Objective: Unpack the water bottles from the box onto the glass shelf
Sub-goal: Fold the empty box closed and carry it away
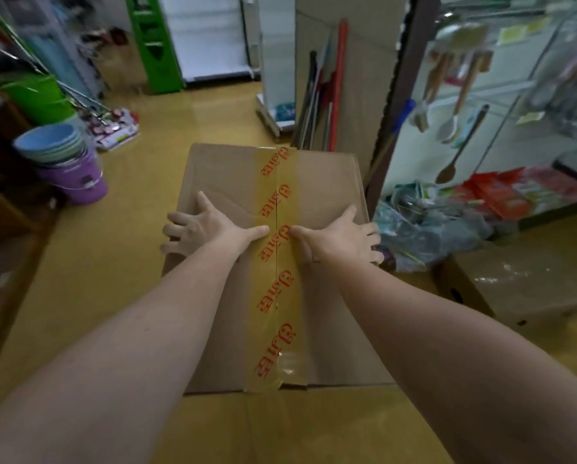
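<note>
Both thumbs point inward at the printed tape (276, 262) that seals the cardboard box (220, 182), their tips almost meeting across the seam. The left hand (198, 229) lies flat on the left flap with fingers straight and spread, the outer ones reaching over the box's left edge. The right hand (342, 237) mirrors it on the right flap, fingers splayed and relaxed toward the right edge; neither hand grasps anything, both simply press on the lid. The box sits on the yellow floor (106, 269) directly ahead at 12 o'clock, still taped closed, so no bottles show. At 10 o'clock a stack of plastic buckets (64, 155) stands, blue on top and purple below, with a green bin (36, 95) behind it. At 1 o'clock long handles (334, 88) lean against a panel. At 2 o'clock hangs what looks like a rack of kitchen utensils (461, 105), blurred. A second carton (528, 283) lies at 3 o'clock.
</note>
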